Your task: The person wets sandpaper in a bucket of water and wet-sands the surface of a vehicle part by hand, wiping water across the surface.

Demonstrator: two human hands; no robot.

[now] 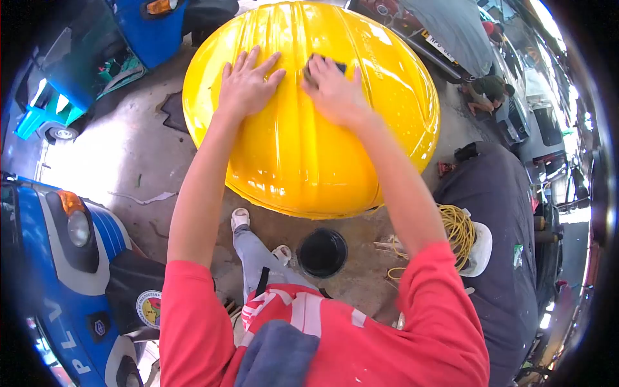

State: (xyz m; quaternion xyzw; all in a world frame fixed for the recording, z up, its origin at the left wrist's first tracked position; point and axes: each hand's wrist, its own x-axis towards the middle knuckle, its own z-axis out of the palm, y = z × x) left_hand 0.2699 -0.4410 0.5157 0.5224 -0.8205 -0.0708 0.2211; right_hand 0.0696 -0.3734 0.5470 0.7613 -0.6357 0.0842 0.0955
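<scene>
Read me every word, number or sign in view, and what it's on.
"P L V": on the lower-left blue vehicle.
License plate, upper right: too blurred to read surely.
Round seal on the black cover: lettering too small to read.
Yellow panel: raised lettering, too faint to read.
Square emblem, same vehicle: no readable word.

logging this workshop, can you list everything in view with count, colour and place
panel: 1, yellow, top centre
pad: 1, dark, on panel
bucket: 1, black, below panel
cord: 1 coil, yellow, right of bucket
container: 1, white, beside cord
vehicles: at least 2, blue, left
sheet: 1, grey, top right
cover: 1, dark, right
crouching person: 1, dark top, upper right
clutter: uncountable, mixed colours, right edge
cloth: 1, dark blue, bottom centre
shirt: 1, red, bottom
trousers: 1, grey, below panel
shoes: 2, white, below panel
left hand: 1, bare, on panel
right hand: 1, bare, on pad
</scene>
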